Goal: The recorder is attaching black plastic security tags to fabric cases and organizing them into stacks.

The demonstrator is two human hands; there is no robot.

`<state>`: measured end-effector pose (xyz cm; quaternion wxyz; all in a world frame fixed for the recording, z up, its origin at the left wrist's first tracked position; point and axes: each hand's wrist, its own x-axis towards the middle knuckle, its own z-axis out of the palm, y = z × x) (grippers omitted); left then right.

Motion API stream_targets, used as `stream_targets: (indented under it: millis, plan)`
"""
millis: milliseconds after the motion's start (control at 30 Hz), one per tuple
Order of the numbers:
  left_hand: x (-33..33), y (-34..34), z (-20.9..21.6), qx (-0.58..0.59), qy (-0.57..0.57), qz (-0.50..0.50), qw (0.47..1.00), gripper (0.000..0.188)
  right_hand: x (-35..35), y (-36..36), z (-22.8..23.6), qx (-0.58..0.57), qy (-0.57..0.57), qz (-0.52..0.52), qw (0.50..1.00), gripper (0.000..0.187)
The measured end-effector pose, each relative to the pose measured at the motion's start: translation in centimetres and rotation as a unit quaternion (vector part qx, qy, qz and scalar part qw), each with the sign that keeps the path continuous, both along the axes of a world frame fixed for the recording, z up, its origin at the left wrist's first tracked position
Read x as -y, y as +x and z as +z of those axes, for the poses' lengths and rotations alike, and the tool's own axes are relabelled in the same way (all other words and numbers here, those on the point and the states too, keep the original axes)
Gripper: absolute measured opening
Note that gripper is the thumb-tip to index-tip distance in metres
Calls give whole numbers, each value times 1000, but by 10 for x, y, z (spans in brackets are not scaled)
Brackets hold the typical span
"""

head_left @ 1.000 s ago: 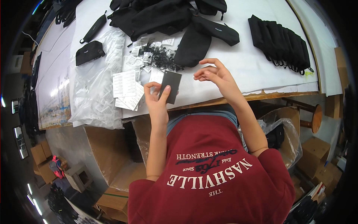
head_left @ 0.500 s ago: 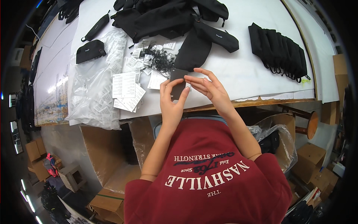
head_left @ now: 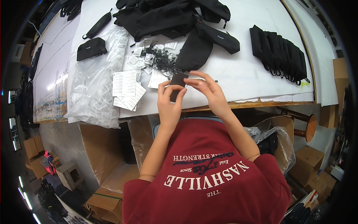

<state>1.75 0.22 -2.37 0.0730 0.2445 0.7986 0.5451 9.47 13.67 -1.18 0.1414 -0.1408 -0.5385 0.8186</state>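
Note:
My left hand (head_left: pixel 170 102) pinches a small dark card-like hang tag (head_left: pixel 179 79) between thumb and fingers above the table's near edge. My right hand (head_left: pixel 212 91) meets the tag's right edge with its fingertips, the index finger stretched above the others. Whether a cord is between the right fingertips is too small to tell. Just beyond the tag lies a tangle of thin black cords (head_left: pixel 161 59). Left of my hands, white printed cards (head_left: pixel 124 84) lie in a loose stack. Past the tag rests a black fabric pouch (head_left: pixel 195 50).
Black pouches (head_left: pixel 160 20) are heaped at the table's far side, and a row of them (head_left: pixel 278 54) lies at right. A clear plastic bag of printed slips (head_left: pixel 95 87) covers the left. Below the edge stand an open carton (head_left: pixel 100 149) and a wooden stool (head_left: pixel 310 127).
The tag has tilted and shifted slightly in my left hand. My right fingers have moved up to its right edge, and a small dark bit now shows right of that hand.

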Motion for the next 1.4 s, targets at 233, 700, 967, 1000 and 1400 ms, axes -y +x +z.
stream_targets:
  millis: [233, 700, 967, 1000, 1400]
  plan:
    - [1, -2, -2, -77, 0, -28, 997, 10, -5, 1, 1, 59, 424, 11, 904, 12]
    - [20, -16, -38, 665, 458, -111, 579, 34, -28, 12, 8, 18, 298, -74, 952, 9]
    - [0, 4, 2, 121, 45, -47, 991, 37, -13, 5, 14, 45, 368, -103, 923, 7]
    - [-1, 6, 6, 120, 44, -46, 991, 37, -11, 4, 14, 44, 368, -103, 923, 7]
    - [-2, 13, 18, -80, -17, -84, 993, 42, -13, 5, 1, 73, 296, -92, 948, 15]
